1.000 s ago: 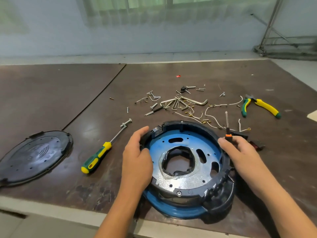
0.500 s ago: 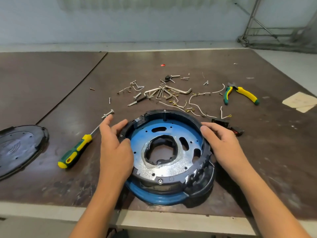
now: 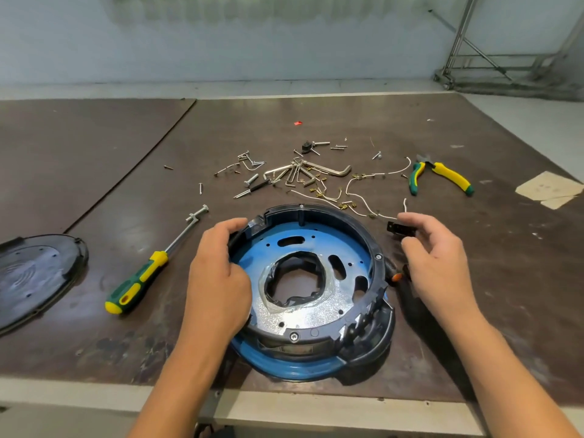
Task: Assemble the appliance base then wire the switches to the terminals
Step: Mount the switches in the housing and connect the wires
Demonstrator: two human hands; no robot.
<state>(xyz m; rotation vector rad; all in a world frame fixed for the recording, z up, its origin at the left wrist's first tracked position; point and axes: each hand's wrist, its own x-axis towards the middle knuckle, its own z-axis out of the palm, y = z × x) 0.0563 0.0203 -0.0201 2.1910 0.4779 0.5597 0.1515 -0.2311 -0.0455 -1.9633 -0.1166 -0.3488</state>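
Centrally, near the front edge of the worktop (image 3: 512, 289), lies the round blue-and-black appliance base (image 3: 316, 314). Left hand (image 3: 218, 279) grips its left rim. Right hand (image 3: 439, 263) hovers beside it, fingers loosely curved at a small black switch (image 3: 395, 228); whether they hold it cannot be told. Screwdriver (image 3: 139, 279) lies further left.

Appliance base (image 3: 347, 248) — left hand (image 3: 218, 279) on rim

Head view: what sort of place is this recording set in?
Probably a workshop or repair bench: a worn brown worktable carries a screwdriver, pliers, and scattered screws and hex keys, with an opened appliance base at the near edge.
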